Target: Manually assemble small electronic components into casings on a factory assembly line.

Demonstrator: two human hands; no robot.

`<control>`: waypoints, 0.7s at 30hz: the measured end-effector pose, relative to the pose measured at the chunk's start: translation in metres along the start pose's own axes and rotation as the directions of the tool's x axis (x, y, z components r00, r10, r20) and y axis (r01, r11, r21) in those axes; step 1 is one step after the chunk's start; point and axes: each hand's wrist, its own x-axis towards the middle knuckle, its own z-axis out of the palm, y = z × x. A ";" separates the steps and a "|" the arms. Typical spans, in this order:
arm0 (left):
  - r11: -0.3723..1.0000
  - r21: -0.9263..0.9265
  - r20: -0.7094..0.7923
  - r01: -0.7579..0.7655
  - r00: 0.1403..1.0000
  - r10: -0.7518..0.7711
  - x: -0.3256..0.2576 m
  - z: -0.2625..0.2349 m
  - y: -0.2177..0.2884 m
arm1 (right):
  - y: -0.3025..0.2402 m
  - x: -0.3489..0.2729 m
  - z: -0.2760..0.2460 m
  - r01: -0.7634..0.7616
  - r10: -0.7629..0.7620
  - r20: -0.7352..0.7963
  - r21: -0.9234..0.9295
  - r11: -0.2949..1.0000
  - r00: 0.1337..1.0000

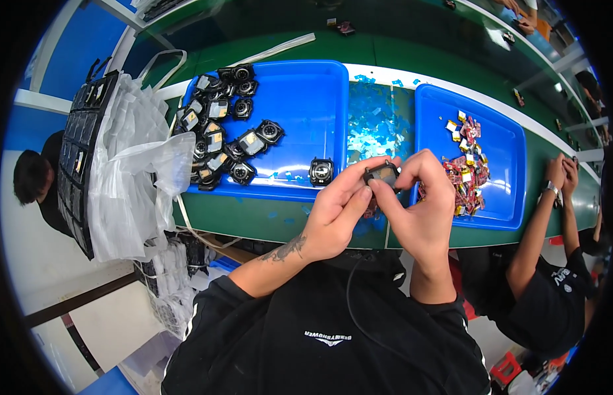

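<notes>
Between my two hands is a small black watch case (385, 174) with a tan square on its face, held above the table's front edge. My left hand (342, 207) grips its left side between thumb and fingers. From the other side, the thumb and fingers of my right hand (421, 204) pinch at its edge. Just left of my hands, one black watch case (321, 172) lies alone in a blue tray (306, 105). Many similar black cases (214, 141) are heaped in that tray's left part. Small red circuit boards with batteries (468, 171) fill the middle of the right blue tray (507, 138).
Scraps of blue film (379, 125) cover the green table between the trays. Stacked black trays with plastic bags (138, 171) stand at the left. A conveyor belt (412, 46) runs behind. A co-worker's hands (562, 174) work at the right; another person (39, 174) is at far left.
</notes>
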 end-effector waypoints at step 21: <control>0.409 0.780 0.271 -0.474 0.844 0.463 0.014 -0.011 0.024 | -0.001 -0.014 -0.009 0.573 -0.595 -0.160 -0.167 0.803 0.788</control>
